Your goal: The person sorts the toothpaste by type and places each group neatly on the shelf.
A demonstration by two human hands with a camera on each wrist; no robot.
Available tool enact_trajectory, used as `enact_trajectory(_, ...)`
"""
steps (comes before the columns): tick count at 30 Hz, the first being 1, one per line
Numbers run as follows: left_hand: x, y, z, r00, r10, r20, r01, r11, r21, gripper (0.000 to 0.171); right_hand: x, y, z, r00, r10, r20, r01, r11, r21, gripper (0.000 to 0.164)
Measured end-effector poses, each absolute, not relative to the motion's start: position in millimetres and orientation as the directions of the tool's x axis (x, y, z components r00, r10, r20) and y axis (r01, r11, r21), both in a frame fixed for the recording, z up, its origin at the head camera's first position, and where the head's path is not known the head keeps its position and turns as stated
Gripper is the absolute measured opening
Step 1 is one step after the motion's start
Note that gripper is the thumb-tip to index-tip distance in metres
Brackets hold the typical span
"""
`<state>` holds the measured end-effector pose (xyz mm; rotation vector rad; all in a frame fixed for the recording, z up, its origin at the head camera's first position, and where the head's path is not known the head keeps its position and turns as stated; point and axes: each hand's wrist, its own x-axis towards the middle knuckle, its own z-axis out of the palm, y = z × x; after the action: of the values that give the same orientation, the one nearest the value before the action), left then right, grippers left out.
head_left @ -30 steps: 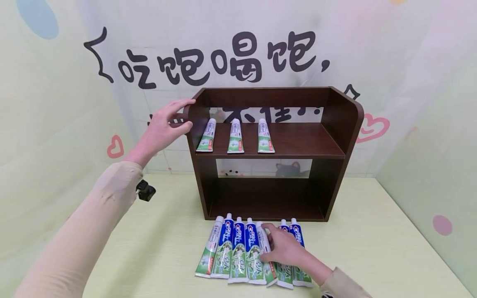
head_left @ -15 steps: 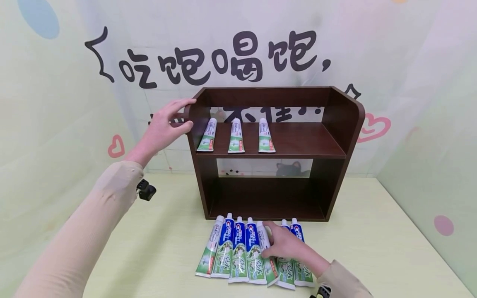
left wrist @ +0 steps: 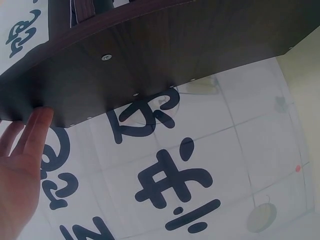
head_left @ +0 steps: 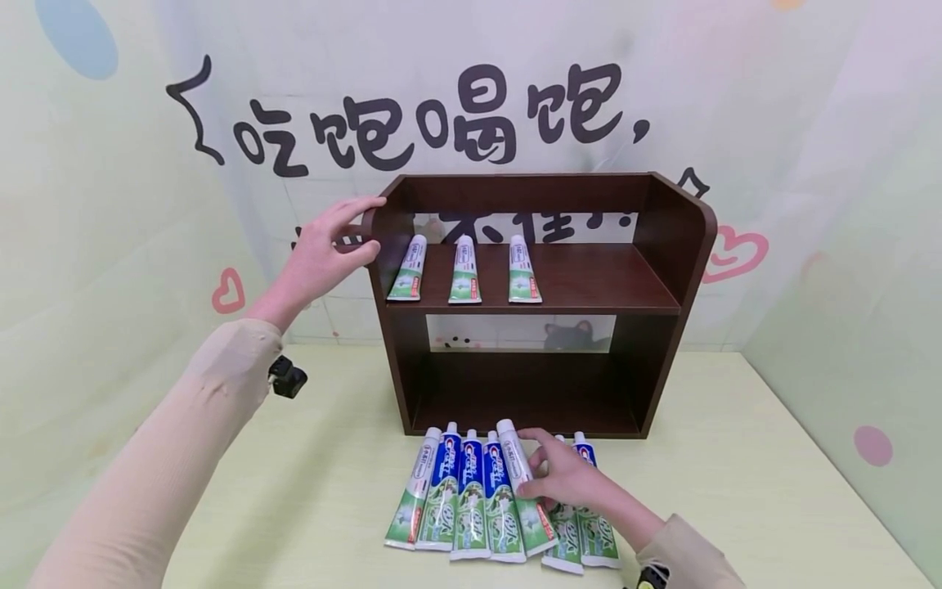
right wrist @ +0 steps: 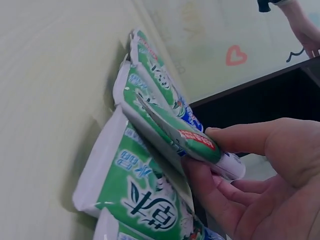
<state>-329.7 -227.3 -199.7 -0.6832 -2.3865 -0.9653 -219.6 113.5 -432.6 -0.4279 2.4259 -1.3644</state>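
A white-and-green toothpaste tube (head_left: pixel 526 483) is pinched between the thumb and fingers of my right hand (head_left: pixel 562 474), its cap end raised above the row. In the right wrist view the tube (right wrist: pixel 197 145) is tilted over the neighbouring tubes. Blue-and-green toothpaste tubes (head_left: pixel 473 499) lie side by side on the table, with another white-and-green tube (head_left: pixel 415 491) at the row's left end. My left hand (head_left: pixel 324 249) rests against the upper left side of the dark brown shelf (head_left: pixel 545 309), fingers extended; in the left wrist view its fingertips touch the side panel (left wrist: pixel 150 60).
Three white-and-green tubes (head_left: pixel 465 270) lean on the upper shelf board, toward its left and middle. The lower compartment (head_left: pixel 526 393) opens behind the row. Lettered curtains (head_left: pixel 471 98) enclose the pale table (head_left: pixel 736 474).
My right hand has lifted the white-and-green tube slightly out of the row, its cap rising above the others. My left hand stays at the shelf's side.
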Motion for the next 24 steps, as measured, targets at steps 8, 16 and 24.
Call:
enact_trajectory(8, -328.4, -228.4, -202.1, -0.765, 0.276, 0.582, 0.601, 0.63, 0.491, 0.054, -212.3, 122.9, -410.0, -0.907, -0.416, -0.068, -0.119, 0.408, -0.905, 0.078)
enact_trajectory(16, -329.9, -228.7, -202.4, -0.759, 0.278, 0.589, 0.604, 0.64, 0.476, 0.054, -210.7, 138.6, -363.0, -0.904, -0.427, 0.024, -0.205, 0.383, -0.901, 0.078)
enact_trajectory(24, -330.6, -228.6, -201.2, -0.754, 0.279, 0.594, 0.611, 0.628, 0.481, 0.054, -215.1, 157.0, -305.8, -0.91, -0.4, 0.108, -0.279, 0.399, -0.874, 0.08)
